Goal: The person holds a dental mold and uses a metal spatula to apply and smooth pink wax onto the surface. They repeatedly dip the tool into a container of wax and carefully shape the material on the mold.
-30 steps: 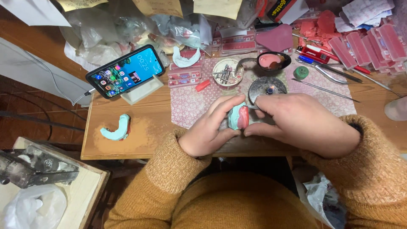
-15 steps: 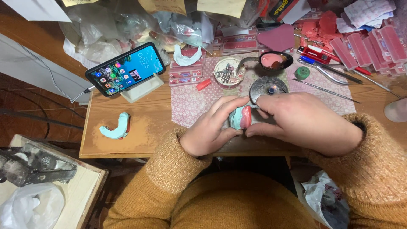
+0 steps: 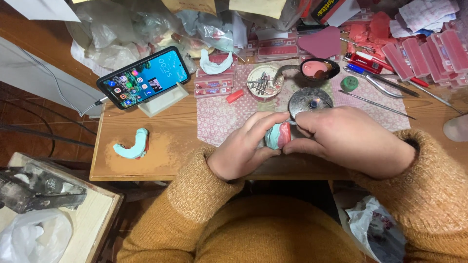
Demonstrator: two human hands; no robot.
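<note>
Hands meet at the near edge of the bench (image 3: 146,163), over a patterned mat (image 3: 219,117). Left hand (image 3: 241,148) is curled around a small pale-blue cast (image 3: 274,136) carrying a pink wax rim (image 3: 284,134), thumb and fingers closed on it from below and the side. Right hand (image 3: 348,141) is closed over the cast from the other side and pinches a thin metal tool whose tip shows just at the wax. Good practice here, as a judgement: steady the cast against the left palm, keep both wrists near the bench edge, and move the tool in short, light strokes so the wax is not gouged.

Beyond the hands stand a round metal dish (image 3: 310,101), a small tub of burs (image 3: 264,82) and a spoon (image 3: 319,69) holding pink wax. A second blue cast (image 3: 131,146) lies well apart to the left, near a phone (image 3: 144,78) propped on a stand. Pink boxes (image 3: 429,53) and long instruments (image 3: 385,87) fill the far right.

Most of the held cast is hidden by fingers; the tool's working end and handle cannot be made out. Far clutter is cut off by the frame.
</note>
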